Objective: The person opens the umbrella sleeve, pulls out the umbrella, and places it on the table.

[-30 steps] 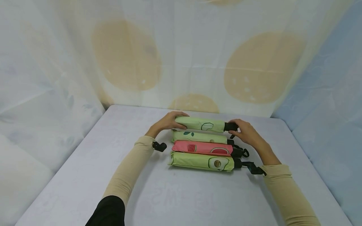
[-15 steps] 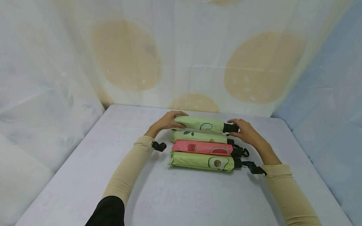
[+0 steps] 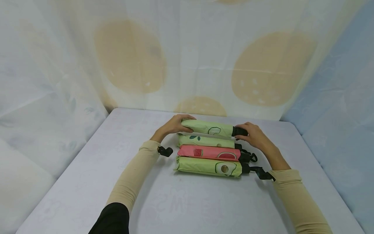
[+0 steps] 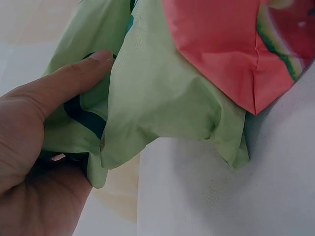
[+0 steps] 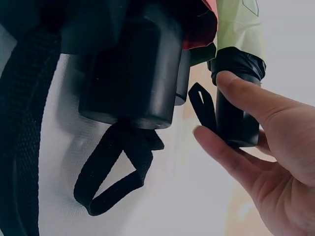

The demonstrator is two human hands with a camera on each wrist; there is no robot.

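Observation:
Several folded umbrellas lie side by side on a pale table [image 3: 117, 169]. The farthest one, a light green umbrella [image 3: 208, 127], is held at both ends. My left hand [image 3: 174, 125] grips its fabric tip end [image 4: 88, 113], thumb on top. My right hand [image 3: 253, 135] holds its black handle [image 3: 239, 131] [image 5: 236, 113] between thumb and fingers. Behind it in the row come a second green umbrella [image 3: 205, 141], a pink watermelon-print umbrella [image 3: 208, 152] [image 4: 226, 44] and a green avocado-print umbrella [image 3: 208, 166].
Black wrist straps [image 3: 252, 158] [image 5: 118, 172] trail from the handles on the right. A large black handle [image 5: 133, 73] fills the near right wrist view. Draped patterned cloth [image 3: 187, 58] walls in the table on three sides.
The far green umbrella has shifted very slightly between my hands; both hands stay on its ends.

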